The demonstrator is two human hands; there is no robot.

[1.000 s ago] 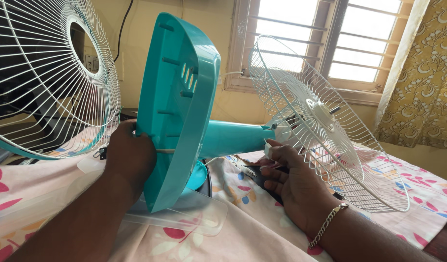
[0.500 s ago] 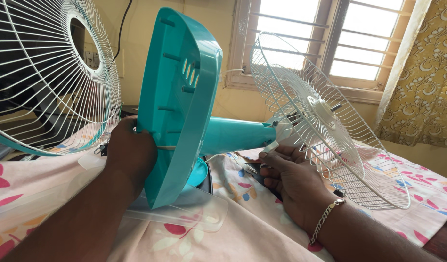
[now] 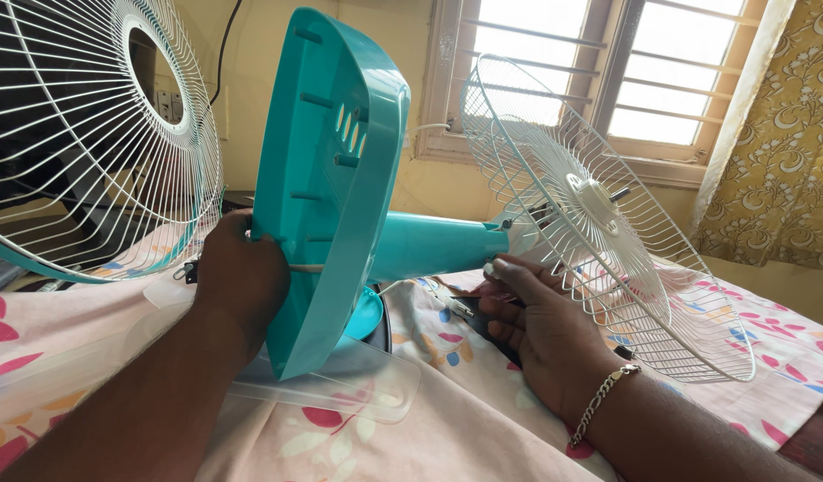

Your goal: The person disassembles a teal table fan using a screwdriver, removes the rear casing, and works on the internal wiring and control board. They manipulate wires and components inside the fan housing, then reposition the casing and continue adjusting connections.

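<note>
Fan base (image 3: 326,170), teal and tipped up on edge, stands on the bed (image 3: 483,419) with its underside toward the camera. The left hand (image 3: 242,277) grips its lower edge, fingers wrapped round the rim out of sight behind it. From the base a teal neck (image 3: 438,245) runs right to the rear grille (image 3: 590,205). The right hand (image 3: 541,326) lies just below that grille, its fingers (image 3: 509,268) loosely curled against the neck's end; what they pinch cannot be told. Left of the left fingers leans a second grille (image 3: 81,143).
</note>
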